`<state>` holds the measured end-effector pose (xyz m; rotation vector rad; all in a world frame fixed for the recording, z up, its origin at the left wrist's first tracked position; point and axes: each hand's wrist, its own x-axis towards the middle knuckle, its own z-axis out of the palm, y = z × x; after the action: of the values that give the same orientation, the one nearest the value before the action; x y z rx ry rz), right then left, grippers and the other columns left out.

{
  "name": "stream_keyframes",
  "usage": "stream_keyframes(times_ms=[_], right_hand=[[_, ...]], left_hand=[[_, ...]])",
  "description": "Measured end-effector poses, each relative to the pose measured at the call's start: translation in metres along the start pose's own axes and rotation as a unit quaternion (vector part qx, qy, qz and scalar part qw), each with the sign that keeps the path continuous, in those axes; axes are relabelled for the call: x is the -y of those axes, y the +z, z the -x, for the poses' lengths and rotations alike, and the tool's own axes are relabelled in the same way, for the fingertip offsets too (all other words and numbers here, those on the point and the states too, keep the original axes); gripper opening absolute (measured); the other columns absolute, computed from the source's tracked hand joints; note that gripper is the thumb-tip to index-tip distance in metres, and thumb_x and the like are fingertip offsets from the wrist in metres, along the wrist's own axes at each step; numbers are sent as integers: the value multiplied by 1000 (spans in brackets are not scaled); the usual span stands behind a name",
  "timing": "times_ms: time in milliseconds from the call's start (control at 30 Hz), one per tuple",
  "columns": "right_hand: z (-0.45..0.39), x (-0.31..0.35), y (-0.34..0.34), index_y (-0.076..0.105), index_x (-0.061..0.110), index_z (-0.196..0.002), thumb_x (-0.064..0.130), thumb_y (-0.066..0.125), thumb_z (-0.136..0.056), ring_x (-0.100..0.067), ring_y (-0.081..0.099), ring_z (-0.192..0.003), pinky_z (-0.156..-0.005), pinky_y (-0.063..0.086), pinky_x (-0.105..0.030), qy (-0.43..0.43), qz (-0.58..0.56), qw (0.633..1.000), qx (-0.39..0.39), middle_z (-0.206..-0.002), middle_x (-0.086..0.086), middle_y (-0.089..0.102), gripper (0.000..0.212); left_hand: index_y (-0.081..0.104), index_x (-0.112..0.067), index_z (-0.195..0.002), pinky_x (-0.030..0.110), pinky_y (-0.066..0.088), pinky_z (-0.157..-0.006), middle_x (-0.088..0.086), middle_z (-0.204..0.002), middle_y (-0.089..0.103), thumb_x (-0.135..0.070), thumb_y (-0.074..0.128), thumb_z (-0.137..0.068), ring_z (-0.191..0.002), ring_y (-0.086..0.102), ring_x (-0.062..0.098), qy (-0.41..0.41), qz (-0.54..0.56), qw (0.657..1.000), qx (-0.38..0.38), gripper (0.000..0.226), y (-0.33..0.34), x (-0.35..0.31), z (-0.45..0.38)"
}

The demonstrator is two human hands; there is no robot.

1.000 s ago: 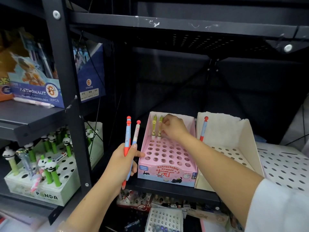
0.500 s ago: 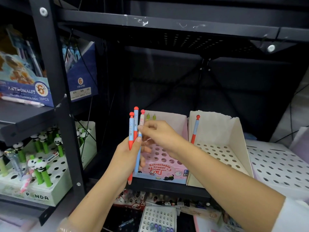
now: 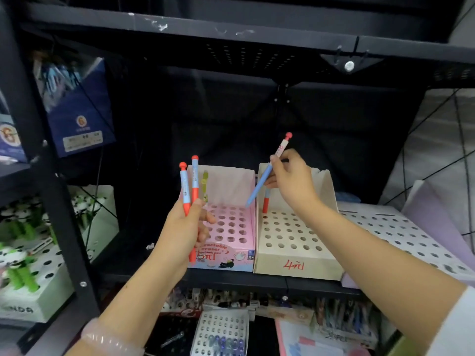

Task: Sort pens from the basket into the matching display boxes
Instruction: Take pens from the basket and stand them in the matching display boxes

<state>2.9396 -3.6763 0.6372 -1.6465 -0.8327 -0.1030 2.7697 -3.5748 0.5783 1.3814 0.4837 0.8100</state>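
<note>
Above the cream perforated cardboard box (image 3: pixel 290 255), my right hand (image 3: pixel 290 181) pinches a tilted blue-barrelled, red-capped pen (image 3: pixel 259 186), tip toward seven o'clock; my left hand (image 3: pixel 180 232) grips two matching pens (image 3: pixel 189 191). Tilted so, it may miss its hole.

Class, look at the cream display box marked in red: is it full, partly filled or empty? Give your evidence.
Nearly empty. The cream box shows rows of open holes; only one red-and-blue pen stands in its back row. The right hand hides part of that row.

Blue-and-red pen (image 3: pixel 266 172) tilted above cream display box (image 3: pixel 298 263).
</note>
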Motion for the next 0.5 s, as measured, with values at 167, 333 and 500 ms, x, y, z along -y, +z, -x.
stream_keyframes(times_ms=[167, 333, 500], right_hand=[[-8, -2, -9, 48, 16, -92, 30, 43, -98, -11, 65, -64, -59, 53, -25, -66, 106, 990, -62, -75, -1, 64, 16], [-16, -12, -29, 49, 12, -96, 30, 39, -99, -13, 63, -64, -63, 55, -32, -37, 106, 988, -106, -75, -3, 64, 21], [-14, -29, -49, 50, 4, -102, 29, 38, -99, -28, 66, -73, -69, 55, -45, -37, 241, 966, -91, -81, -14, 66, 28]], left_hand=[[44, -22, -117, 16, 36, -36, -9, -58, 64, -19, 36, -100, -37, 42, 4, 4, -28, 1000, -2, 19, 7, 3, -1], [51, -24, -103, 17, 39, -39, -9, -59, 64, -21, 39, -99, -39, 46, 5, -1, -48, 999, 22, 13, 10, -2, 4], [56, -19, -97, 17, 41, -40, -6, -59, 64, -18, 41, -99, -40, 48, 5, 0, -37, 999, 34, 15, 23, -7, 8]])
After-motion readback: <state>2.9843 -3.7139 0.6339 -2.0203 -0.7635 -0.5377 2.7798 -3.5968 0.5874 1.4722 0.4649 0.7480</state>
